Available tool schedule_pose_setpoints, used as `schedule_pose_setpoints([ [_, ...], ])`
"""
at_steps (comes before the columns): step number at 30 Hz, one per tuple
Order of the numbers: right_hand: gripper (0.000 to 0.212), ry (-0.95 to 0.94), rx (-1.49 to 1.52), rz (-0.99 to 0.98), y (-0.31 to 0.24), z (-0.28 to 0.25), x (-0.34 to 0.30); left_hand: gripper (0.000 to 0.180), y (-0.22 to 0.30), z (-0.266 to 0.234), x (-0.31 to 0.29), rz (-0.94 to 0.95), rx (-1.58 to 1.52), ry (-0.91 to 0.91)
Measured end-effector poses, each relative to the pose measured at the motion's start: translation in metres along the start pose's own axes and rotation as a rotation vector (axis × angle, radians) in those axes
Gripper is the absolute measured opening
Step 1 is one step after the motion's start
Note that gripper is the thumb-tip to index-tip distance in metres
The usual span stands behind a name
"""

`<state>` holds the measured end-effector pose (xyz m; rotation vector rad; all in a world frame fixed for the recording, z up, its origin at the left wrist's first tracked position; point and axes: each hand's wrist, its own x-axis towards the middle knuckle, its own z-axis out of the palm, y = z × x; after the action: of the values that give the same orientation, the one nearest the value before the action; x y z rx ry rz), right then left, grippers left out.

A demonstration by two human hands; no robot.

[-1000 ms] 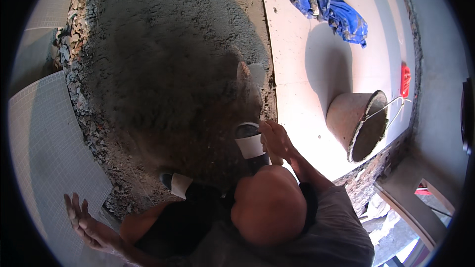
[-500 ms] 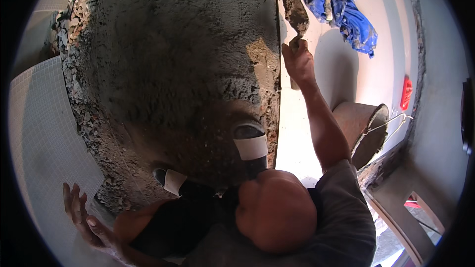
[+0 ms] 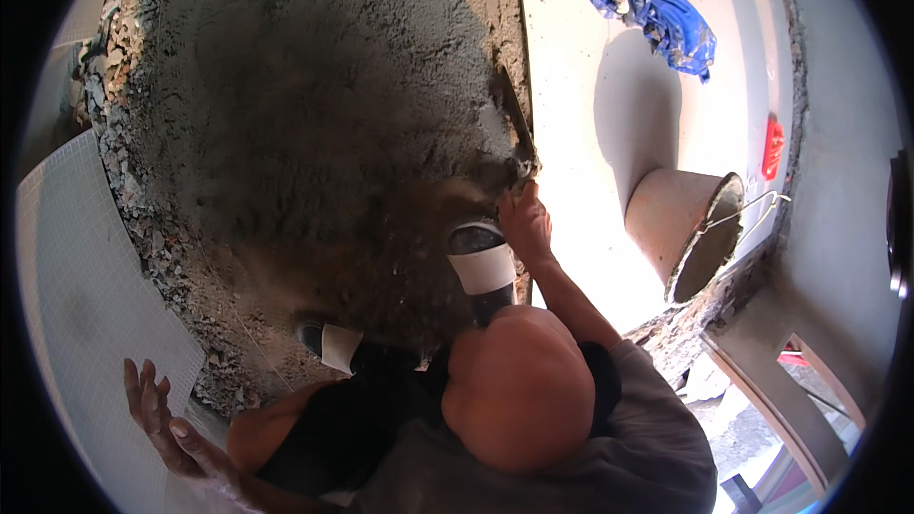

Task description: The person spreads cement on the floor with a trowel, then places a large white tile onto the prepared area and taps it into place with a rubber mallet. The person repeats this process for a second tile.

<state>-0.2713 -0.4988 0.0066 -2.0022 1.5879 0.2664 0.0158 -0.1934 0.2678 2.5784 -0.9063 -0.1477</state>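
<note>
While, in the head view, my right hand (image 3: 526, 221) is clamped round the trowel (image 3: 517, 119) at one o'clock, blade seemingly edgeways to suit the mortar (image 3: 324, 95) beside the pale slab (image 3: 571, 133), my left hand (image 3: 171, 430), at eight o'clock, hangs unclenched and empty, perhaps for balance.

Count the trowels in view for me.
1: the trowel is in the right hand, its blade near the edge of the mortar, beside the white slab. Another could be hidden, for instance under the blue sheet.
</note>
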Motion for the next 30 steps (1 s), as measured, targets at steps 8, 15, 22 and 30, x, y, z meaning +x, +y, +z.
schedule_pose_setpoints([
  [8,0.023,0.206,0.236,-0.306,-0.027,-0.037,0.029,0.048,-0.001,-0.006,-0.01,0.054,0.066,0.034],
  [15,0.025,0.191,0.11,-0.251,-0.045,-0.024,0.06,0.051,-0.012,-0.015,-0.017,0.053,0.071,0.005],
  [22,0.028,0.131,0.118,-0.201,-0.033,-0.016,0.056,0.052,-0.012,-0.011,-0.015,0.03,0.073,0.002],
  [30,0.023,0.183,0.174,-0.312,-0.043,-0.027,0.074,0.055,-0.02,-0.014,-0.014,0.024,0.089,0.012],
])
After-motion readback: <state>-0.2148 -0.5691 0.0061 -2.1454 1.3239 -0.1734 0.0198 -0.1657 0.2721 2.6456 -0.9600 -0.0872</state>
